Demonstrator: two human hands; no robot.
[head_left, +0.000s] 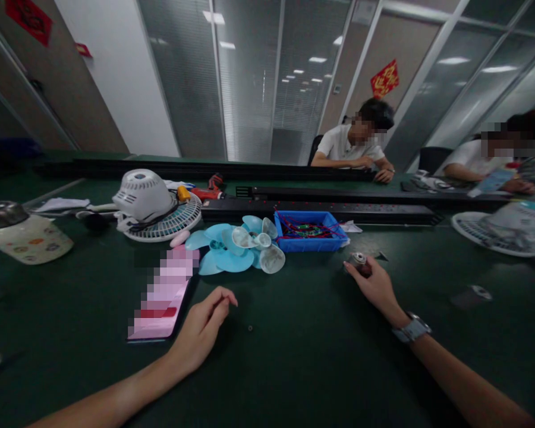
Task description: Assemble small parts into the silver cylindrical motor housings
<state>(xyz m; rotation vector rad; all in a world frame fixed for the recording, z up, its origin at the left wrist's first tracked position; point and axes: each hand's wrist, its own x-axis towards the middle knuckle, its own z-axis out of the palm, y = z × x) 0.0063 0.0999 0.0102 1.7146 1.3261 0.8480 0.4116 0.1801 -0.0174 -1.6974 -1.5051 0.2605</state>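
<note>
- Green tabletop [294, 374]: fills the lower frame.
- Two people across it, upper right: one person in a white top [339, 142], another person [466, 156] at the frame edge.
- White fan housing [145, 193], upside down on its grille [185, 221], left of centre; second white fan housing [515, 223] far right, blurred.
- Floral container [33, 241], metal lid, left edge.
- Fan blades, centre: blue set [232, 261], clear set [271, 260] on top.
- Pink-screened phone [167, 300], left of centre, beside left hand.
- Blue bin [314, 244], centre right, holding red, green and dark wires [307, 230].
- Left hand [203, 327], lower centre left: fingers half curled, thumb near index. Can't tell if anything small is pinched.
- Right hand [378, 286], right of centre, watch [413, 329] on wrist: fingers closed around a metal cylinder [359, 258], just below the bin's right corner.
- Similar cylindrical part [478, 293], right side, blurred.
- Tiny ring [250, 328], lower centre, right of left hand.
</note>
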